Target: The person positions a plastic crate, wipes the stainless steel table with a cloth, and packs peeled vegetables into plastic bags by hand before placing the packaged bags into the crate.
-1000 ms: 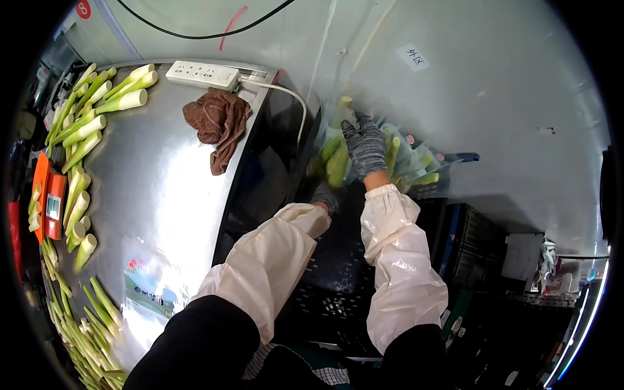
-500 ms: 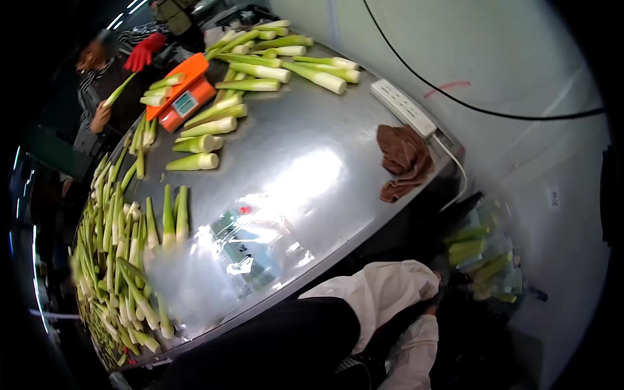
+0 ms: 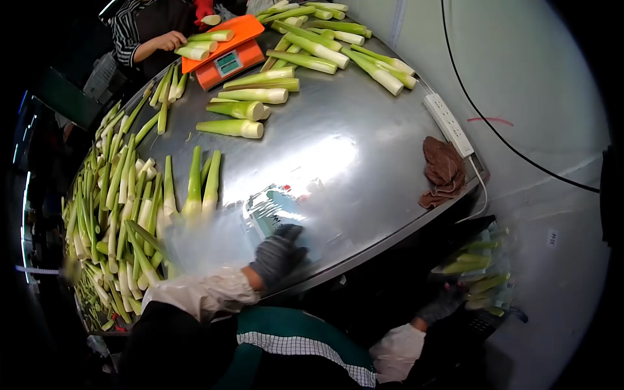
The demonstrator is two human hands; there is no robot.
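Observation:
My left hand [image 3: 279,255], in a dark grey glove, is over a clear printed plastic bag [image 3: 263,211] lying on the metal table. Its fingers are apart and hold nothing; whether they touch the bag I cannot tell. My right hand [image 3: 441,307], also gloved, hangs low beyond the table's edge, beside clear bags of water bamboo shoots [image 3: 469,263]. Its fingers are blurred against the dark. Left of the plastic bag, several loose water bamboo shoots [image 3: 194,185] lie with their pale ends toward me.
A large pile of shoots [image 3: 117,195] covers the table's left side. Across the table, a person's bare hand [image 3: 170,41] is at shoots on an orange scale [image 3: 227,62]. A power strip [image 3: 448,123] and a brown cloth [image 3: 444,170] lie along the right edge.
My left hand has come up over the plastic bag on the table. My right hand stays low near the bagged shoots. The person opposite has brought a hand to the scale.

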